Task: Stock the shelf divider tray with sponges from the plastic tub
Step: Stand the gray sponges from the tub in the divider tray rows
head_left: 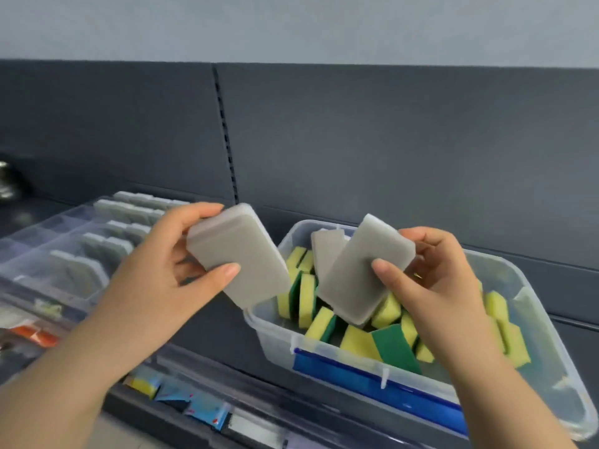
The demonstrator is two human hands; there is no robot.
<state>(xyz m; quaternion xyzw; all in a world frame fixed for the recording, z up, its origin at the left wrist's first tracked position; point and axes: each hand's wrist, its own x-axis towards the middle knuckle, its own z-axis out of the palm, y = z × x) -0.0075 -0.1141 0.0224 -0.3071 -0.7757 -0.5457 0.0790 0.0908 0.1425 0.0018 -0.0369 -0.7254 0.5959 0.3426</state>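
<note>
The clear plastic tub (547, 358) on the shelf (227, 345) holds a jumble of yellow-and-green sponges (359, 343), with a standing grey sponge (325, 251) at its back-left corner. Over the tub, the right hand (444, 286) has its fingers (421, 236) clamped on a second grey sponge (359, 273). Just left of the tub's rim, the left hand (168, 270) grips a third grey sponge (240, 254), fingers curled round it. Farther left of the tub, the divider tray (39, 241) holds upright grey sponges (77, 270) in rows.

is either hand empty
No, the left hand grips a grey sponge and the right hand grips a second grey sponge over the plastic tub.
</note>
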